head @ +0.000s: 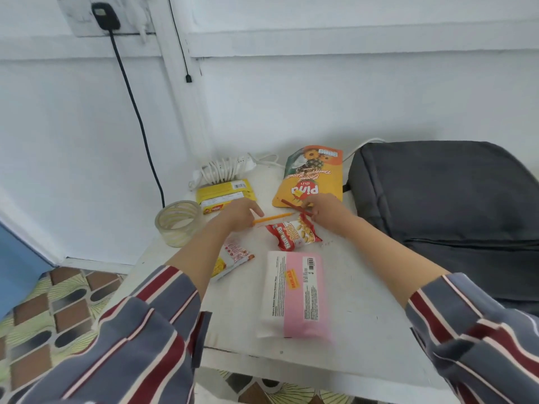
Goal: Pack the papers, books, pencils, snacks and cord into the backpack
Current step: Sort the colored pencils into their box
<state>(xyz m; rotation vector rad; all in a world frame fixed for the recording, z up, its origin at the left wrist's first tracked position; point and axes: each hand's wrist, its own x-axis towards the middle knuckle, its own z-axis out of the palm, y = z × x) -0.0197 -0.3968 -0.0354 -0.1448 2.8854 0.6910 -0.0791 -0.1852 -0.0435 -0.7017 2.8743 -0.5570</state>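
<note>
Nearest on the white surface (364, 330) lies a pink pack (294, 293). It looks soft and bulky, so it would be best taken around its middle. A sachet (234, 256) is half hidden under the left forearm, and beyond the pack is a peanut packet (294, 233). Both are probably light, crinkly and slippery, and the contents could crush if squeezed, so they are better pinched by a sealed edge.

Just past them is the yellow pencil (274, 217), thin, stiff and lying flat, so likely to roll. The left grip (240, 212) lies over its left end with the fingers stretched out, not curled round it. The right grip (323, 211) pinches the red pencil (293, 206) near one end, and the rest of it sticks out to the left over the biscuit bag (312, 176).

To the left stand a tape roll (178, 223) and a yellow box (223, 196). Behind them is the coiled white cord (224, 170), which is floppy and best lifted around the bundle so it does not unwind.

The backpack (452, 205) lies flat on the right with a zip line across it. I cannot tell whether it is open, but no mouth shows. Nothing stands between the pencils and the backpack. A black cable (137, 112) hangs down the wall behind.
</note>
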